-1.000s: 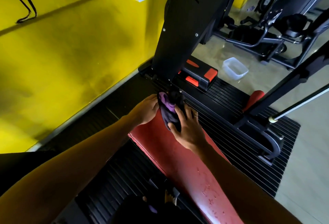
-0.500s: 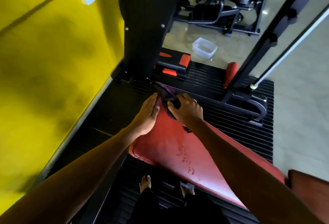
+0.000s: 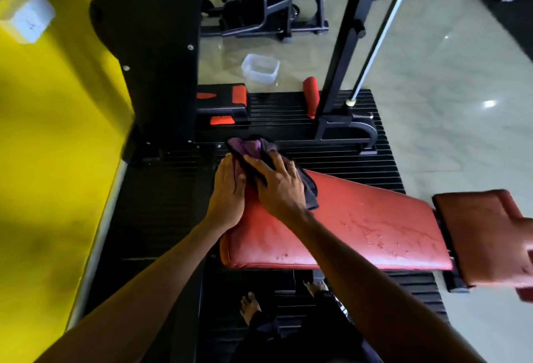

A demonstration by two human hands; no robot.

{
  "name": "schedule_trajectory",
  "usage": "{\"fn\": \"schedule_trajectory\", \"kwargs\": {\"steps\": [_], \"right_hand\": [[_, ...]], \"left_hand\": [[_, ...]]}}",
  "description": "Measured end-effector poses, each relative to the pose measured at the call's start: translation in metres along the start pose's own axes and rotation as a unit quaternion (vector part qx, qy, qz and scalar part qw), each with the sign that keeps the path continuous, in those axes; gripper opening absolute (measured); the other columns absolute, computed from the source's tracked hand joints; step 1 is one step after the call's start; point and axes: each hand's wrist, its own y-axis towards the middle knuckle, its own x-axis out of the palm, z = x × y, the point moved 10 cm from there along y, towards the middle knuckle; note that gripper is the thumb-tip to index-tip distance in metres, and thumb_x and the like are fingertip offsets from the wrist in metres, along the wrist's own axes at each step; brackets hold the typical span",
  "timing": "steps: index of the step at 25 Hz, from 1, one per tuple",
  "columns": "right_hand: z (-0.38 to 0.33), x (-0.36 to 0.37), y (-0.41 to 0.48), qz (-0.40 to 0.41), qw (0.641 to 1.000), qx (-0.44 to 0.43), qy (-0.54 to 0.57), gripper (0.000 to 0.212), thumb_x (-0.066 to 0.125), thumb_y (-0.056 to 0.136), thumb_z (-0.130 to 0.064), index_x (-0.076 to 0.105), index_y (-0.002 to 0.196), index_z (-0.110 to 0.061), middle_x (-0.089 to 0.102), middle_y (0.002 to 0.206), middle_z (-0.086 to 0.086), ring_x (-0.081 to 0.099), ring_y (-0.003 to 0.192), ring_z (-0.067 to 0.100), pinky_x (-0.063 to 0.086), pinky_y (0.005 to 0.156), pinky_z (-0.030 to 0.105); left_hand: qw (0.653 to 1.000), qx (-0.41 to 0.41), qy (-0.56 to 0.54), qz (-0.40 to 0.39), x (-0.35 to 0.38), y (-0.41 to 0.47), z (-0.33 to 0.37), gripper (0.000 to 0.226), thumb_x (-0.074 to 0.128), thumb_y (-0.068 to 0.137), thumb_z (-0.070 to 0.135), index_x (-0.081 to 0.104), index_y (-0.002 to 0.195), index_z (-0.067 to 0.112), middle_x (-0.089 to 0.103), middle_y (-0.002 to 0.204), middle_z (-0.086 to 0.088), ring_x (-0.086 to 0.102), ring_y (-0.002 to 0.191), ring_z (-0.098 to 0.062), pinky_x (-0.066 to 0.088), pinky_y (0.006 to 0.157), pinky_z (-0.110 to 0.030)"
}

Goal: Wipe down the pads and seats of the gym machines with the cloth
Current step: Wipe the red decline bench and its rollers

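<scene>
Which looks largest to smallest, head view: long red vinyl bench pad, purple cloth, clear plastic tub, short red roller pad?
1. Red bench pad
2. Purple cloth, partly covered
3. Plastic tub and red roller pad: alike, farther away, unranked

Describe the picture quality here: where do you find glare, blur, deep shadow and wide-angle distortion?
In the head view, glare spots dot the tiled floor; the wall socket and the seat pad at the right edge are blurred; the ribbed floor mat sinks into shadow; the forearms balloon toward the lower corners; the left hand, right hand and purple cloth on the red bench pad look sharp.
</scene>
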Motion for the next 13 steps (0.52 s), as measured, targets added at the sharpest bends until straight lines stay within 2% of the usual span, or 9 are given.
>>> {"fn": "schedule_trajectory", "kwargs": {"steps": [2, 4, 6, 7, 8, 10, 13], "right_hand": [[0.035, -0.002, -0.023, 0.039, 0.999, 0.016, -0.034, 0.048, 0.047, 0.098, -0.037, 0.047, 0.145, -0.047, 0.048, 0.143, -0.001, 0.048, 0.126, 0.035, 0.045, 0.102, 0.050], [0.095, -0.006, -0.035, 0.067, 0.993, 0.094, -0.034, 0.047, 0.048, 0.095, -0.035, 0.053, 0.141, -0.042, 0.052, 0.140, 0.001, 0.050, 0.124, 0.037, 0.043, 0.103, 0.047], [0.141, -0.007, -0.033, 0.049, 0.975, 0.216, 0.022, 0.045, 0.050, 0.097, -0.031, 0.055, 0.140, -0.043, 0.049, 0.144, 0.002, 0.048, 0.125, 0.041, 0.041, 0.103, 0.045], [0.144, -0.005, -0.029, 0.032, 0.962, 0.264, 0.052, 0.044, 0.051, 0.098, -0.033, 0.054, 0.140, -0.045, 0.047, 0.147, 0.001, 0.047, 0.127, 0.041, 0.040, 0.103, 0.044], [0.127, -0.004, -0.023, 0.021, 0.958, 0.278, 0.067, 0.042, 0.052, 0.098, -0.038, 0.055, 0.139, -0.047, 0.046, 0.148, 0.001, 0.047, 0.129, 0.040, 0.041, 0.103, 0.043], [0.057, -0.005, -0.018, 0.027, 0.976, 0.207, 0.064, 0.040, 0.049, 0.100, -0.050, 0.055, 0.139, -0.046, 0.047, 0.147, -0.001, 0.048, 0.129, 0.036, 0.044, 0.100, 0.043], [-0.021, -0.007, -0.052, 0.034, 0.994, 0.078, 0.067, 0.042, 0.046, 0.103, -0.050, 0.049, 0.145, -0.047, 0.042, 0.153, -0.004, 0.044, 0.136, 0.026, 0.047, 0.098, 0.043]], "left_hand": [[1.000, -0.004, 0.007, -0.009, 0.001, -0.001, 0.001, 0.058, 0.033, 0.109, 0.028, 0.010, 0.160, 0.010, 0.010, 0.167, -0.008, 0.009, 0.154, -0.019, 0.009, 0.125, -0.033], [1.000, -0.015, 0.004, -0.023, 0.003, 0.000, -0.001, 0.060, 0.034, 0.109, 0.027, 0.006, 0.159, 0.009, 0.005, 0.168, -0.009, 0.005, 0.155, -0.021, 0.007, 0.126, -0.036], [1.000, -0.002, -0.007, -0.024, 0.002, 0.001, 0.000, 0.061, 0.034, 0.109, 0.027, 0.005, 0.159, 0.008, 0.005, 0.168, -0.011, 0.005, 0.155, -0.023, 0.007, 0.126, -0.042], [1.000, 0.006, -0.010, -0.026, 0.002, 0.001, 0.001, 0.061, 0.035, 0.109, 0.027, 0.005, 0.159, 0.007, 0.006, 0.168, -0.011, 0.005, 0.155, -0.023, 0.008, 0.126, -0.044], [1.000, 0.008, -0.013, -0.027, 0.002, 0.001, 0.001, 0.062, 0.035, 0.109, 0.026, 0.005, 0.159, 0.007, 0.006, 0.167, -0.011, 0.005, 0.155, -0.023, 0.007, 0.126, -0.044], [0.999, 0.003, -0.013, -0.030, 0.003, 0.000, -0.002, 0.061, 0.034, 0.109, 0.027, 0.005, 0.160, 0.008, 0.006, 0.168, -0.009, 0.003, 0.155, -0.021, 0.005, 0.126, -0.041], [0.999, 0.012, -0.019, -0.033, 0.002, -0.001, -0.001, 0.059, 0.025, 0.109, 0.036, 0.009, 0.160, 0.013, 0.009, 0.168, -0.007, 0.005, 0.155, -0.020, 0.006, 0.127, -0.042]]}}
